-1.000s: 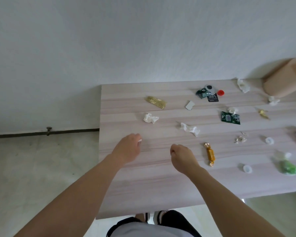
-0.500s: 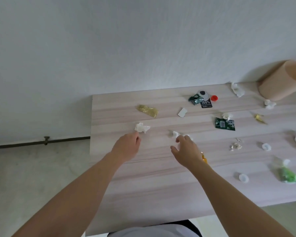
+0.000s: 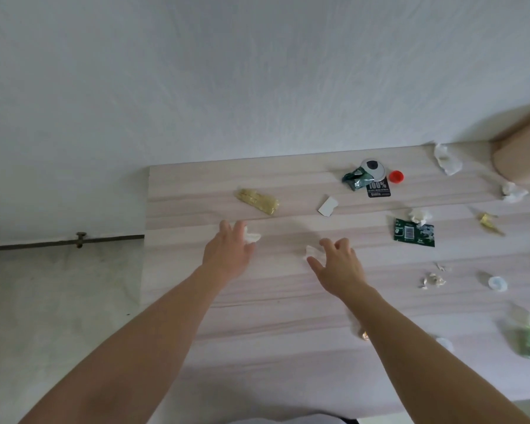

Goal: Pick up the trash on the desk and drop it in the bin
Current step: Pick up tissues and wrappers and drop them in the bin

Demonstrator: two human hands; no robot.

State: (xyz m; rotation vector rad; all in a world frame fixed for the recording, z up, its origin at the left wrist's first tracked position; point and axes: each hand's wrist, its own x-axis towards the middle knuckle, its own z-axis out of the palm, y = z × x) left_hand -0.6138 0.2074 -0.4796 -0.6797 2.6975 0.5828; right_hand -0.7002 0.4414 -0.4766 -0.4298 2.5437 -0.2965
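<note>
White tissue scraps under both hands
Left hand (image 3: 227,252) and right hand (image 3: 337,267) (fingers spread, nothing held) should pinch each crumpled tissue (image 3: 253,237) firmly at mid-frame.

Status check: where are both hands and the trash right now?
Left hand open over a white paper wad. Right hand open on another wad. Nothing gripped. Path clear.

Both hands reach over the desk (image 3: 257,301), fingers spread. Left hand (image 3: 227,254) touches a white paper scrap (image 3: 253,236); right hand (image 3: 338,266) touches another crumpled scrap (image 3: 314,253) (partly hidden)
</note>
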